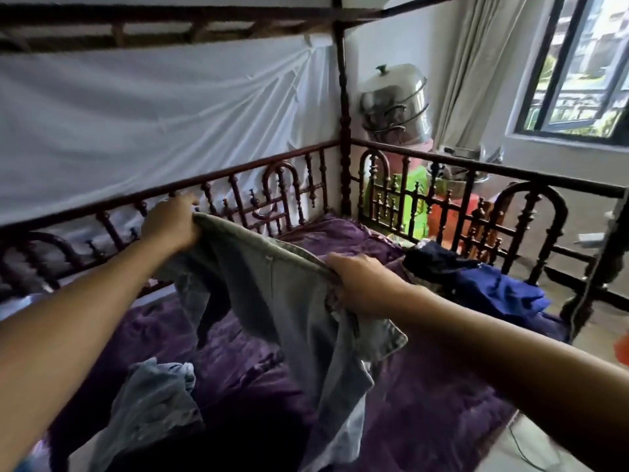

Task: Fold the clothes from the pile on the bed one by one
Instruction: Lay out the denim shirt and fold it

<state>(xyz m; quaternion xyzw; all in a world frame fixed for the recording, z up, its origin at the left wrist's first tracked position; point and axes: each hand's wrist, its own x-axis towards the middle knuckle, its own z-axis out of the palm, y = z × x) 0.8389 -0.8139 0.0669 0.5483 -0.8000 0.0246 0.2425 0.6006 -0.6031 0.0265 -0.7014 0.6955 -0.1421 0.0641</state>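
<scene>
The left hand holds one end of the waistband of the grey jeans, its grip closed on the denim. Just beyond that grip runs the wooden bed rail. A shake outward could knock the knuckles or snag the cloth on its turned spindles.

Below the left grip, on the near side, a pale blue garment lies crumpled on the purple cover. If the jeans come down there, the legs will likely land on it and the fold will turn out lumpy.

Between the two grips the jeans hang in the air above the cover. The waistband sags and the legs dangle twisted, one trailing low towards the near edge. Laid flat without straightening, they would probably trap a crease.

The right hand holds the other end of the waistband, its grip closed round bunched denim. The bunching suggests an uneven hold, and the heavy cloth could slip out of it. Beyond the right grip sits the pile of dark and blue clothes, near enough that a wide sweep of the legs could drag it.
</scene>
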